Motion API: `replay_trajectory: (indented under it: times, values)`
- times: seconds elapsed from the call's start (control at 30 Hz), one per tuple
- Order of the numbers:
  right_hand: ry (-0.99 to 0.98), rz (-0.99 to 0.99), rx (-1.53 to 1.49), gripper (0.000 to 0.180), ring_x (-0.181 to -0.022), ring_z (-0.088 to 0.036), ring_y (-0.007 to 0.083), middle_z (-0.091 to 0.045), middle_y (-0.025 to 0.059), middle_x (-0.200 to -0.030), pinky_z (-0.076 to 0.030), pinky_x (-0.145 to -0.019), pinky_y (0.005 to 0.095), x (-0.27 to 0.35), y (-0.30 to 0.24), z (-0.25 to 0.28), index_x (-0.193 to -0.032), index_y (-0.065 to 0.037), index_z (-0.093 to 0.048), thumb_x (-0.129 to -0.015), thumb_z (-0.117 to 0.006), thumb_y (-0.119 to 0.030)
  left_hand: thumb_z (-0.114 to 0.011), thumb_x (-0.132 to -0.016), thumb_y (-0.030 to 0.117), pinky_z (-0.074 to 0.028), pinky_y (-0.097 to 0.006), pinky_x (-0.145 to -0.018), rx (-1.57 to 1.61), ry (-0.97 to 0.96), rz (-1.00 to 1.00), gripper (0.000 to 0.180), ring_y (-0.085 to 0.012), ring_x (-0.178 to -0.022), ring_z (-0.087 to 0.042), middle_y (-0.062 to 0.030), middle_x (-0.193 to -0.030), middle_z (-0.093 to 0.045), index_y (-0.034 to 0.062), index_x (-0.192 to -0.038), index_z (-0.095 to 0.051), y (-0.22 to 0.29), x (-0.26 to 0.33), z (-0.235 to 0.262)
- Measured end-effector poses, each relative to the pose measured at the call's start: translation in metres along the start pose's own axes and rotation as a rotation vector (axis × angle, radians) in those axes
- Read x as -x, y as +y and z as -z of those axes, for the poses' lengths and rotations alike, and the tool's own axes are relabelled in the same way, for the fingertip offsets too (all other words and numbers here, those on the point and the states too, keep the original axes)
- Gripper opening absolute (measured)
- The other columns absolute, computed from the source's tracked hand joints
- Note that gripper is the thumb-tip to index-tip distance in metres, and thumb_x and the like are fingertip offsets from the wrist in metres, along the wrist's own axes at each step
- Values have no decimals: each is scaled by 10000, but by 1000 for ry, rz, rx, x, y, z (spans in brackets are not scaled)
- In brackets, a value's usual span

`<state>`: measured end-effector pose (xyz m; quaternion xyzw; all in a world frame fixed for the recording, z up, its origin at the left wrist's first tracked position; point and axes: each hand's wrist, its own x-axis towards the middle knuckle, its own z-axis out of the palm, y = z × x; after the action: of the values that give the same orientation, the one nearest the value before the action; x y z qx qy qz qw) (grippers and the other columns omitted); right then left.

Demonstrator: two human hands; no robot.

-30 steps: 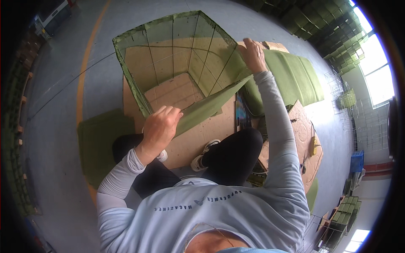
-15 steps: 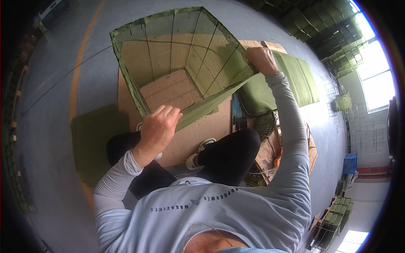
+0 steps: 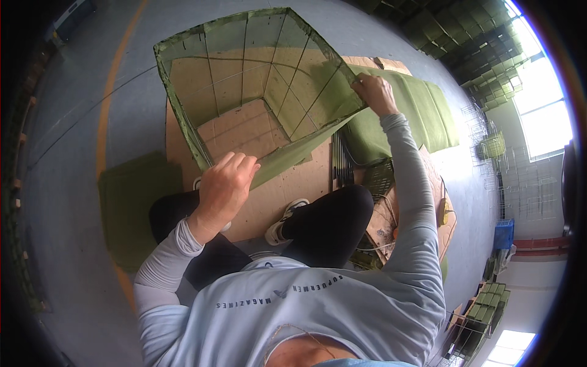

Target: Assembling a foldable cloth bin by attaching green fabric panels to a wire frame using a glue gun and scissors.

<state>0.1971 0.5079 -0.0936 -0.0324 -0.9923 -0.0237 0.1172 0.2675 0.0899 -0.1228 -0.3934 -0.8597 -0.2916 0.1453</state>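
While I sit on the cardboard sheet [image 3: 287, 196], my left hand [image 3: 225, 183] grips the near corner of the green fabric-covered wire frame [image 3: 257, 92] and my right hand [image 3: 374, 93] clenches its far corner, holding it tilted above the cardboard.

A warehouse or factory floor, by the look of it. Grey painted concrete floor [image 3: 92, 79] crossed by a curved yellow lane line [image 3: 107, 116]. Flattened cardboard sheets [image 3: 257, 128] spread out as a work surface. Stacks of green crates [image 3: 471, 55] along the far wall, more by the lower right corner, possibly the same kind. Bare wire frames [image 3: 489, 147] near a large bright window [image 3: 541, 104]. A blue plastic crate [image 3: 503, 234] at the right edge.
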Motion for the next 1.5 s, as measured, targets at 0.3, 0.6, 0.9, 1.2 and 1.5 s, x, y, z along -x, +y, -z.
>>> replay_trajectory:
  times: [0.3, 0.6, 0.9, 1.2, 1.5]
  values:
    - [416, -101, -349, 312, -891, -736, 165, -754, 73, -990, -558, -784, 297, 28, 6, 46, -1250, -133, -664, -955, -624, -227, -674, -879, 107, -508, -399, -681, 55, -58, -14, 161, -303, -820, -626, -117, -867, -635, 15, -1008, -647, -1, -1, 11]
    - [445, -595, -155, 196, -775, -721, 265, -732, 111, -828, -551, -705, 364, 278, 169, 66, -1015, -92, -714, -941, -604, -236, -633, -926, 40, -528, -373, -763, 249, -224, 185, 344, -347, -851, -656, -203, -1021, -677, -22, -1263, -609, 6, -26, 27]
    - [454, -1370, -224, 278, -686, -711, 139, -728, 78, -744, -543, -611, 291, 630, 189, 15, -917, 3, -727, -951, -595, -240, -577, -977, 86, -510, -415, -706, -27, -406, 153, 272, -387, -766, -663, -259, -877, -685, -49, -1207, -631, 10, -26, 7]
    - [277, -1274, -311, 358, -710, -614, 243, -667, 135, -804, -498, -610, 399, 686, 283, -134, -1040, -38, -688, -944, -590, -368, -659, -910, 79, -548, -410, -773, -270, -110, 74, 239, -341, -903, -692, -191, -1023, -709, 15, -1140, -676, 21, 11, 15]
    - [-384, -1331, 196, 325, -1093, -635, 435, -654, 264, -1171, -511, -926, 506, 648, 355, -158, -1151, -54, -635, -933, -469, -229, -645, -906, 87, -516, -413, -649, -256, -63, 33, 105, -329, -743, -662, -146, -798, -660, 13, -976, -619, 31, 8, 28]
